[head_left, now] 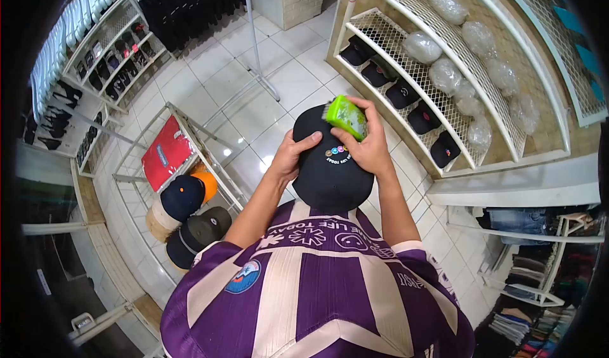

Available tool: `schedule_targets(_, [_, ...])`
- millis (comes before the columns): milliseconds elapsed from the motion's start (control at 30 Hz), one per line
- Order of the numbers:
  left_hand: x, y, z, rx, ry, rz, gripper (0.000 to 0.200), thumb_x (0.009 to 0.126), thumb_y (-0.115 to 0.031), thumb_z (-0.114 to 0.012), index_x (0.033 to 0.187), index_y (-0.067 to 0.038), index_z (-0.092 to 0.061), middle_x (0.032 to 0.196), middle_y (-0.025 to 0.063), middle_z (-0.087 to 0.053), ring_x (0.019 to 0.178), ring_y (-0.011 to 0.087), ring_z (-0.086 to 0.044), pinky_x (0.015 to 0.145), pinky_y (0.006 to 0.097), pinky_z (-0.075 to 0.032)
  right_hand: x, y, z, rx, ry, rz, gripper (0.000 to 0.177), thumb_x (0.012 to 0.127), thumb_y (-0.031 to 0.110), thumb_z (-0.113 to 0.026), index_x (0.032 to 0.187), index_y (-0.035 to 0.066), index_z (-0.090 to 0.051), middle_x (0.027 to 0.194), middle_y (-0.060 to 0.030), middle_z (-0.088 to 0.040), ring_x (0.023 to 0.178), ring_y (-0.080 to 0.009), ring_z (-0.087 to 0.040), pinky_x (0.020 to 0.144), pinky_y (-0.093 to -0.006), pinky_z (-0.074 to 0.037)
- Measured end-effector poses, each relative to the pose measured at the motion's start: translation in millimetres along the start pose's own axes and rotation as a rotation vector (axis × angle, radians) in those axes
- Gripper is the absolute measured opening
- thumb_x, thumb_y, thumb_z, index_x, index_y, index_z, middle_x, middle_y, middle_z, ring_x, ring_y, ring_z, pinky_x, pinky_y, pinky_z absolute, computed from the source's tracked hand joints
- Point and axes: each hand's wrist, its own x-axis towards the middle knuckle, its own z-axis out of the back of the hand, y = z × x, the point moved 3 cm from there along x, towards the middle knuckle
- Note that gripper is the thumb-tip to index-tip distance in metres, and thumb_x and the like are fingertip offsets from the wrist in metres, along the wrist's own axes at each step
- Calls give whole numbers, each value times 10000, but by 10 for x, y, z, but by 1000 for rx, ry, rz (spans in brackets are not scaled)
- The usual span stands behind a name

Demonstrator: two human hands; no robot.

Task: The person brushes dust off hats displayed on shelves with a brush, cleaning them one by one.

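A black baseball cap with small colourful embroidery and white lettering is held up in front of my chest. My left hand grips the cap's left side, thumb lying on top and fingers hidden underneath. In my right hand is a bright green brush, its bristle end resting at the cap's upper right. The fingers and thumb wrap around the brush's green body.
A wire stand on the left bears a red package and several caps. To the right, a mesh shelf holds caps and plastic-wrapped bundles. A white rack pole stands ahead on the tiled floor. Folded clothes lie at the lower right.
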Motion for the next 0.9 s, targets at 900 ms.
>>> schedule_targets(900, [-20, -2, 45, -6, 6, 38, 436, 891, -142, -775, 1249, 35, -602, 1104, 142, -707, 949, 212, -715, 866, 368, -601, -392, -575, 329, -376, -96, -117, 558, 840, 89, -798, 1326, 16, -534, 1229, -142, -615, 1166, -251, -593, 1018, -365, -457])
